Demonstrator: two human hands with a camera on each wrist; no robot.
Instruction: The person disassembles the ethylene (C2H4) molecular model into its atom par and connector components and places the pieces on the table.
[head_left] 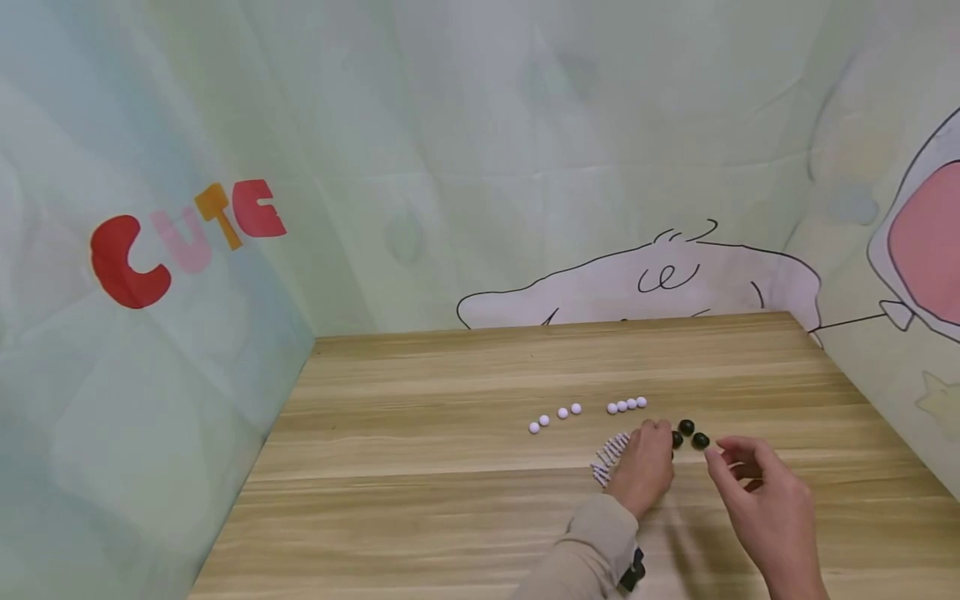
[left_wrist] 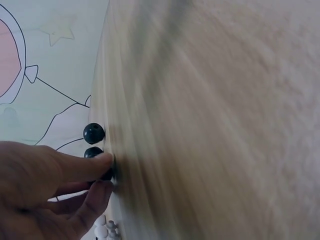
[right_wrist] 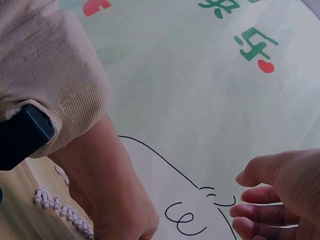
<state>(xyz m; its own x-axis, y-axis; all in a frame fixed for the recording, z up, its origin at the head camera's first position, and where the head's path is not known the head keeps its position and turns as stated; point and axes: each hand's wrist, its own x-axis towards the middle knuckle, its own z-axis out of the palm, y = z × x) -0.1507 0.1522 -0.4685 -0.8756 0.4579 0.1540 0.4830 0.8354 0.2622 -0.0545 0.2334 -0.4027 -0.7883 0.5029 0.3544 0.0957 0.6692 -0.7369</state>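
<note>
My left hand reaches over the table and pinches a black bead between thumb and fingertip, low at the tabletop. Beside it, in the left wrist view, sits another black bead with a hole in it, and one more is partly covered by the thumb. In the head view several black beads lie between the two hands. My right hand hovers to their right, its fingers loosely bent with nothing in them. Left of the left hand, small white dumbbell-shaped pegs lie in a row, partly hidden by it.
Behind the hands, several white balls form a short line, and more white balls lie spaced out farther left. The wooden table meets printed cloth walls at its back and sides.
</note>
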